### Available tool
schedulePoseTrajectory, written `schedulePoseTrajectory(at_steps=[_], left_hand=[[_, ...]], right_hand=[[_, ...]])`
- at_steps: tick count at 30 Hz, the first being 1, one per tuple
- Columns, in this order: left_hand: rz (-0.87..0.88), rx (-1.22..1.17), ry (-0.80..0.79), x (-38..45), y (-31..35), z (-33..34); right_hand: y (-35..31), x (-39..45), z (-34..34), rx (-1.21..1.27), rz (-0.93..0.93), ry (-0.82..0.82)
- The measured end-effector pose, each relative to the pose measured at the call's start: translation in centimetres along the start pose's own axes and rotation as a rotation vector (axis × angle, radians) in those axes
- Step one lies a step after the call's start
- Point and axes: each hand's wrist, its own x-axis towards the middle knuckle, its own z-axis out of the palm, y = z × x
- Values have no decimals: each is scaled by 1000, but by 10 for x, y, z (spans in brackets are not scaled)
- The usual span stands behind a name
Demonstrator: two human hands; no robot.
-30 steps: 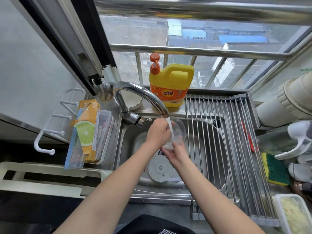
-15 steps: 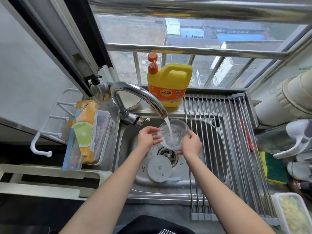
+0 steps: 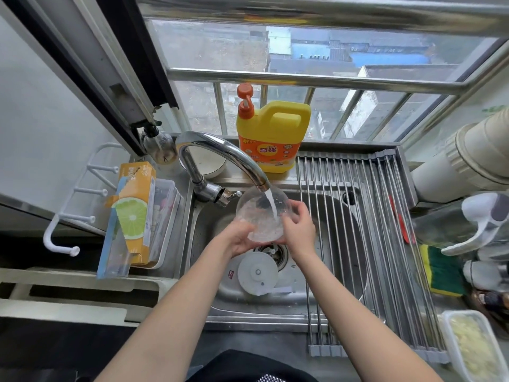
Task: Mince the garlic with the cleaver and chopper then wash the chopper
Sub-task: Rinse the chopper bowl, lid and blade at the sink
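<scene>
- Chopper bowl (image 3: 261, 216): clear plastic, glossy, wet and beaded with droplets; gripped between the fingers (image 3: 296, 213) of both hands.
- Chopper lid (image 3: 257, 272): matt grey-white plastic, smooth; lying just below the fingers.
- Sink (image 3: 338, 271): brushed stainless steel, dull sheen, wet.
- Faucet (image 3: 220, 153): polished chrome, mirror-bright; arching above the fingers.
- Drying rack (image 3: 371, 230): satin steel rods, right of the fingers.
- Detergent jug (image 3: 272, 136): smooth yellow plastic, glossy label, orange pump.
- Box (image 3: 135, 213): printed card, possibly coated; far left.
- Sponge (image 3: 440, 271): coarse green scourer on yellow foam; far right.
- Container (image 3: 468, 348): translucent plastic.
</scene>
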Motion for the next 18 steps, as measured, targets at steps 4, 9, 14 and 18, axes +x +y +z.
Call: schedulePoseTrajectory(at_steps=[4, 9, 14, 18], left_hand=[[-96, 132, 228, 4, -4, -10], [-168, 425, 374, -5, 7, -18], [1, 941, 492, -9, 13, -31], [9, 630, 585, -1, 2, -43]], right_hand=[[-10, 3, 6, -375, -154, -14], [-20, 13, 12, -389, -119, -306], [-27, 25, 18, -748, 57, -411], [-22, 26, 33, -742, -26, -289]])
